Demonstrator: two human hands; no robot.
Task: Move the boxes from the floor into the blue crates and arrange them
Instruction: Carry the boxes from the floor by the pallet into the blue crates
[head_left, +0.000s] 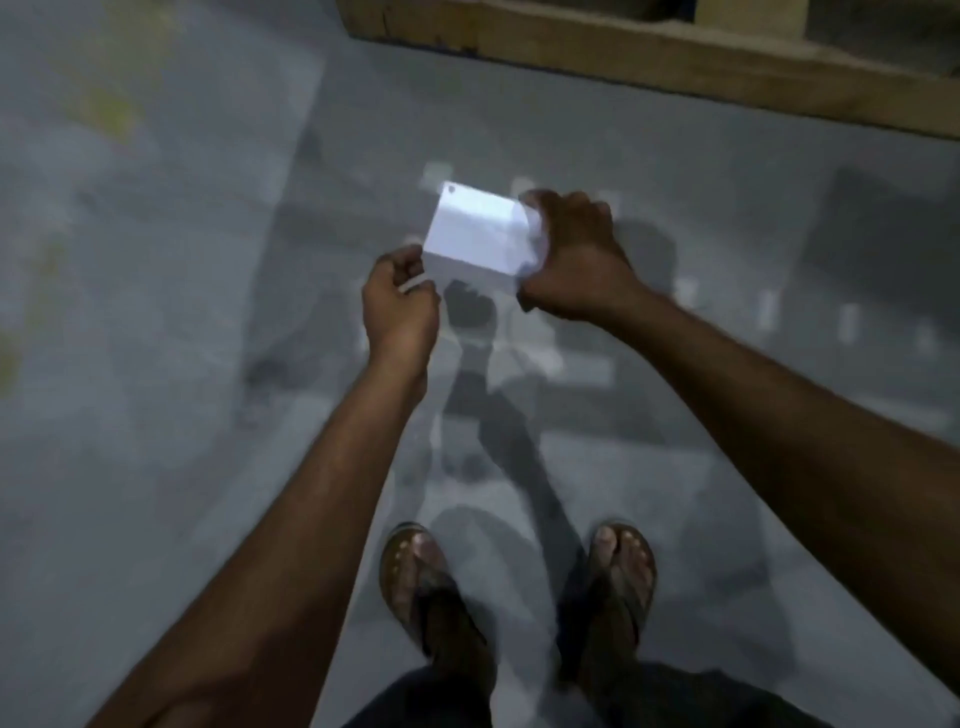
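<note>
A small white box (475, 228) hangs in the air in front of me, above the grey floor. My right hand (574, 260) grips its right end, fingers curled over the top edge. My left hand (400, 301) pinches the box's lower left corner between thumb and fingers. The frame is blurred by motion. No blue crate shows in this view.
A wooden pallet (649, 57) lies along the top right. My two sandalled feet (514, 582) stand on the grey concrete floor (156, 312) below the box. Faint yellowish marks sit on the floor at far left.
</note>
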